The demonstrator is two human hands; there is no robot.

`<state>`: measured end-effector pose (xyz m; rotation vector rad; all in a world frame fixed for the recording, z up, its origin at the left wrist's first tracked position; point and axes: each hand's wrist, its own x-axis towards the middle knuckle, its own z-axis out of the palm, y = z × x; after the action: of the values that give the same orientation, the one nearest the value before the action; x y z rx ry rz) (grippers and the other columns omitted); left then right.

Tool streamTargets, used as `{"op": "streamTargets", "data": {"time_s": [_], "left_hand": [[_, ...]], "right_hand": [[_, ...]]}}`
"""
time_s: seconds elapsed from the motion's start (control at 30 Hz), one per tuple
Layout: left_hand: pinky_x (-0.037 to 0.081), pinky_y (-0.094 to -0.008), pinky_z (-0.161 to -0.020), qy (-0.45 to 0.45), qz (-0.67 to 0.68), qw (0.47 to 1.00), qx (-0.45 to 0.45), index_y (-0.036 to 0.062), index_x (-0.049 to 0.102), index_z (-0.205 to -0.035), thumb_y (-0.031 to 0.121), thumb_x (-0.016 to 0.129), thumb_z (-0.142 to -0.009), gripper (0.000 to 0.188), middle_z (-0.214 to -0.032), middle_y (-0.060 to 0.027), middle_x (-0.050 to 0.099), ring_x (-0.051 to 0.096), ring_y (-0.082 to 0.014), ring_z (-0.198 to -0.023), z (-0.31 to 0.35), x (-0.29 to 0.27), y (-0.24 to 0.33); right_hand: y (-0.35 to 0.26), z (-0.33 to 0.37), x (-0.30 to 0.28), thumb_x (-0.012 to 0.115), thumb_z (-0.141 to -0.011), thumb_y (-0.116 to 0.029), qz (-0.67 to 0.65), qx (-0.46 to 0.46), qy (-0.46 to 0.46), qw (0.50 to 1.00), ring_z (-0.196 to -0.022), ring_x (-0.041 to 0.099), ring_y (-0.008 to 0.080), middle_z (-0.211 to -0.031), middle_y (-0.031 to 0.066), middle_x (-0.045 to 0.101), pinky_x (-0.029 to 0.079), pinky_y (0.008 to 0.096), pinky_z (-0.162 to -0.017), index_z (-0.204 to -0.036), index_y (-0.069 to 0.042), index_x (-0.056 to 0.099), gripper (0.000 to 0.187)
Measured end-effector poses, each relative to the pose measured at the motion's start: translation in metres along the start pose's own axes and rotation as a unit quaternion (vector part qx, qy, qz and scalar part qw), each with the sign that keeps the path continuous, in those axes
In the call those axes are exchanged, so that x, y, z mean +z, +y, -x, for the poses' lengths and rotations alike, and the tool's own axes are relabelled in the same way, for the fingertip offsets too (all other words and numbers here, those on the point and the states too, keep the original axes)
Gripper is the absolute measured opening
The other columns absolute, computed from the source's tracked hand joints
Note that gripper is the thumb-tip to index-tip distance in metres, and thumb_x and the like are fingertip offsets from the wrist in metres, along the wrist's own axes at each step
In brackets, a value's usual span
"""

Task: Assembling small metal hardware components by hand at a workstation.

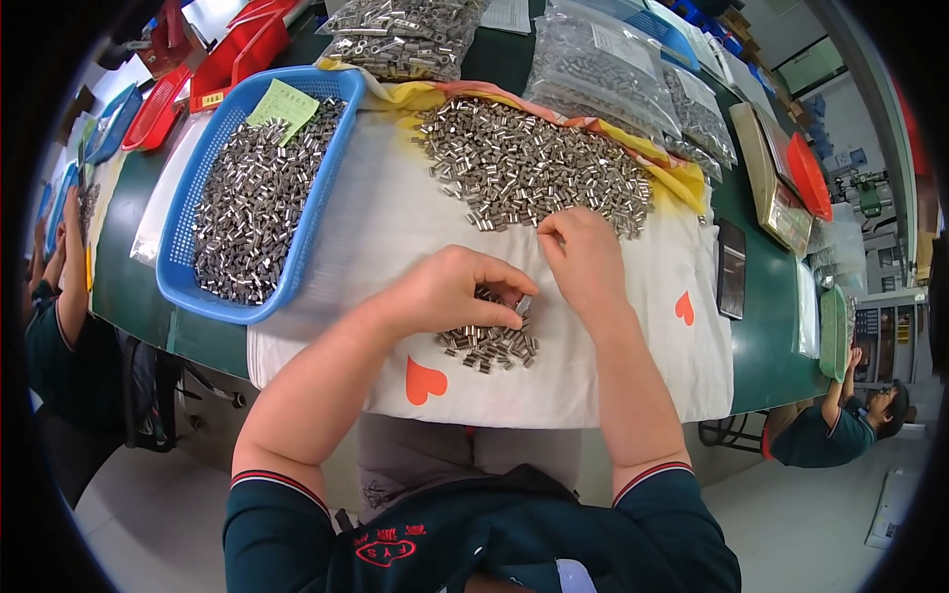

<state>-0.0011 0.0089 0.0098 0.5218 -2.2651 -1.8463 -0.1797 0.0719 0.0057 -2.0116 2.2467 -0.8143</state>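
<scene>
Left hand (460, 289): half curled over small pile (491, 353); thumb and fingers slightly parted, metal pieces in the gap; firm grip, can't tell.
Right hand (583, 252): fingertips bunched at near edge of big pile (534, 163); piece held or not, can't tell.
Pieces: short metal cylinders, both piles on cloth (554, 371), more in blue basket (173, 252).
Piece axes: mixed, no common direction.
Basket axis: runs away from person, far end leaning right.
Counts: hands 2, cloth piles 2, blue basket 1, phone (731, 269) 1; pieces too many.
Surface (210, 346): green, under cloth.
</scene>
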Motion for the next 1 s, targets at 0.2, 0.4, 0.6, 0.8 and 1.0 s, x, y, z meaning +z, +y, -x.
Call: {"op": "streamTargets", "data": {"time_s": [0.2,0.4,0.6,0.8,1.0], "left_hand": [[0.044,-0.0194,-0.065,0.038,0.054,0.998,-0.019,0.0049,0.063,-0.099,0.007,0.072,-0.068,0.032,-0.078,0.0016,0.060,0.052,-0.0037,-0.071,0.000,-0.001,0.004],[0.047,-0.0204,-0.069,0.087,0.165,0.982,-0.032,0.0003,0.058,-0.104,0.002,0.066,-0.073,0.032,-0.083,-0.0012,0.060,0.055,-0.0057,-0.074,-0.004,-0.007,-0.012],[0.047,-0.0202,-0.071,0.114,0.241,0.963,-0.029,-0.0021,0.055,-0.108,0.000,0.063,-0.075,0.034,-0.088,-0.0030,0.060,0.056,-0.0066,-0.079,-0.007,-0.009,-0.013],[0.046,-0.0193,-0.068,0.134,0.248,0.959,-0.019,-0.0024,0.055,-0.108,0.002,0.064,-0.075,0.034,-0.086,-0.0032,0.060,0.056,-0.0059,-0.077,-0.006,-0.010,-0.015],[0.046,-0.0185,-0.068,0.126,0.230,0.965,-0.023,-0.0025,0.057,-0.106,0.002,0.066,-0.074,0.033,-0.084,-0.0023,0.060,0.055,-0.0050,-0.074,-0.006,-0.009,-0.016]], "right_hand": [[0.002,0.000,0.000,0.061,-0.068,-0.008,0.012,-0.011,0.014,1.000,-0.075,0.052,0.0243,-0.072,0.0063,0.055,0.041,0.0361,-0.070,-0.071,-0.008,0.061,0.003],[-0.002,0.004,-0.002,0.061,-0.069,-0.009,0.039,-0.030,-0.038,0.998,-0.077,0.053,0.0240,-0.074,0.0057,0.056,0.041,0.0359,-0.073,-0.073,-0.007,0.062,0.005],[-0.007,0.008,-0.009,0.060,-0.070,-0.008,-0.032,0.007,-0.039,0.999,-0.075,0.054,0.0244,-0.076,0.0068,0.057,0.043,0.0343,-0.068,-0.074,-0.005,0.061,0.005],[-0.028,0.012,-0.016,0.059,-0.073,-0.001,-0.351,0.082,-0.071,0.930,-0.070,0.053,0.0103,-0.077,0.0030,0.058,0.042,0.0227,-0.063,-0.080,-0.002,0.060,0.007],[-0.029,0.013,-0.017,0.060,-0.071,0.001,-0.313,0.061,-0.061,0.946,-0.068,0.054,0.0099,-0.074,0.0032,0.059,0.043,0.0223,-0.062,-0.079,-0.002,0.060,0.009]]}}
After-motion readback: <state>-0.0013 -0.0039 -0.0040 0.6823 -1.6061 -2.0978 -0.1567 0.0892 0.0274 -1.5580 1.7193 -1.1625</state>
